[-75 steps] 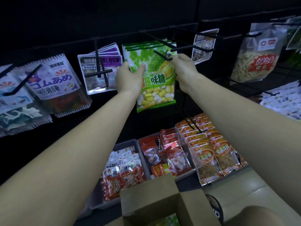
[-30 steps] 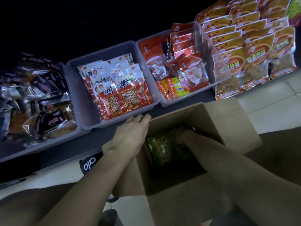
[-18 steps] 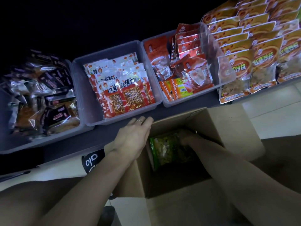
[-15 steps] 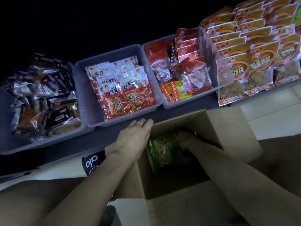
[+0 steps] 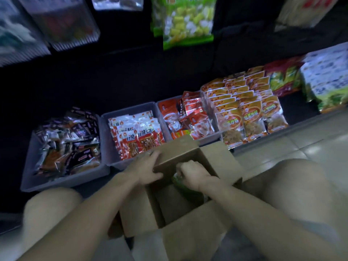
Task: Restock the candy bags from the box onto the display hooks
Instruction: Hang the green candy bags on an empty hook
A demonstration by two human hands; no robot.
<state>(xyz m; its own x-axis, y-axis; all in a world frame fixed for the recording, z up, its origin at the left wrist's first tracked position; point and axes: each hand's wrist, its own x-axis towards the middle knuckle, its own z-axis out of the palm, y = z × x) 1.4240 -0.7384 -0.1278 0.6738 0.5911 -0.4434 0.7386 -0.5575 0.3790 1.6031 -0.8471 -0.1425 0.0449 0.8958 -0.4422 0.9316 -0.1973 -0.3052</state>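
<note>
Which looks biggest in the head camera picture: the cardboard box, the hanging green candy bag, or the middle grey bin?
1. cardboard box, though it sits nearest the camera.
2. middle grey bin and hanging green candy bag: too alike, and the bag is cut off at the top.

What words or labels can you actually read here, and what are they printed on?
"红烧": red and white packets in the middle grey bin.
Orange packets on the shelf: large characters, too blurred to read.
Dark packets in the left bin: too small and blurred.
Green and yellow candy bag hanging above: no print readable.
White and blue bags at far right: blurred.
Cardboard box: no text visible.
</note>
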